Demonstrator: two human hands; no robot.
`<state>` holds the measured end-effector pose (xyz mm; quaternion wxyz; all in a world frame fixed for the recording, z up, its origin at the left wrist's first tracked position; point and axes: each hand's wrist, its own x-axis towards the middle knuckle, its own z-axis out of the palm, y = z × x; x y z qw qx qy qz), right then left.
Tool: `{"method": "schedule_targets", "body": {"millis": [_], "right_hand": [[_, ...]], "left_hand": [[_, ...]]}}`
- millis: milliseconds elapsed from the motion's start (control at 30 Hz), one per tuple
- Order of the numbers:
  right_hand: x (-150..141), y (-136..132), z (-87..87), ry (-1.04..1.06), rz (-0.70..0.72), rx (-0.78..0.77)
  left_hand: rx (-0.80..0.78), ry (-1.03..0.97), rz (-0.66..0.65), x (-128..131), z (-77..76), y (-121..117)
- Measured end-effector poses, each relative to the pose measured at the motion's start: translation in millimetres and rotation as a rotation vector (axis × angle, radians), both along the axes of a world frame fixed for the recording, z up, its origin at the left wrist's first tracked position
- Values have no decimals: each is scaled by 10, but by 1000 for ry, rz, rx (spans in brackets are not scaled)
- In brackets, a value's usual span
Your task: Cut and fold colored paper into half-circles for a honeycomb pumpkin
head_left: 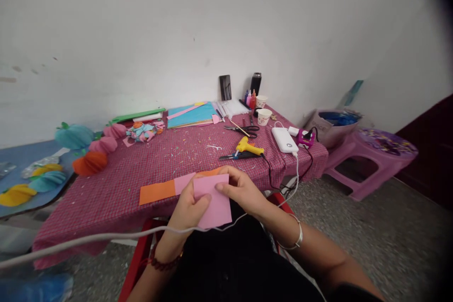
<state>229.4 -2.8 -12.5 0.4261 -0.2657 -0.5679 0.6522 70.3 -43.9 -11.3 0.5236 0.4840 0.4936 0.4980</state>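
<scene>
Between my two hands is a pink sheet of paper (pixel 216 205), roughly square, held up over my lap at the table's front edge. My left hand (pixel 189 205) is closed on its left side, thumb lying across the front. On the upper right edge my right hand (pixel 244 191) grips with thumb in front and fingers behind. Just beyond lie an orange paper piece (pixel 157 192) and a pink paper piece (pixel 184 183) side by side. Another orange paper (pixel 208 172) shows partly behind my hands.
A yellow glue gun (pixel 247 146), black scissors (pixel 244 129) and a white power bank (pixel 284 139) lie on the checked tablecloth (pixel 116 188). Paper scraps (pixel 143 131) and paper pumpkins (pixel 90 163) are at left. A white cable (pixel 106 237) crosses in front of me. A pink stool (pixel 368 155) stands right.
</scene>
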Motion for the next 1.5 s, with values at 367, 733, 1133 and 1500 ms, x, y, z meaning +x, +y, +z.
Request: {"method": "schedule_targets", "body": {"millis": [367, 733, 1133, 1500], "right_hand": [[44, 3, 32, 4, -59, -51], [86, 14, 46, 12, 112, 1], [144, -15, 127, 24, 22, 185], [217, -23, 118, 36, 17, 276]], "left_hand": [[38, -146, 16, -14, -4, 41], [113, -180, 166, -18, 66, -19], [188, -279, 109, 3, 126, -49], [280, -359, -58, -3, 134, -107]]}}
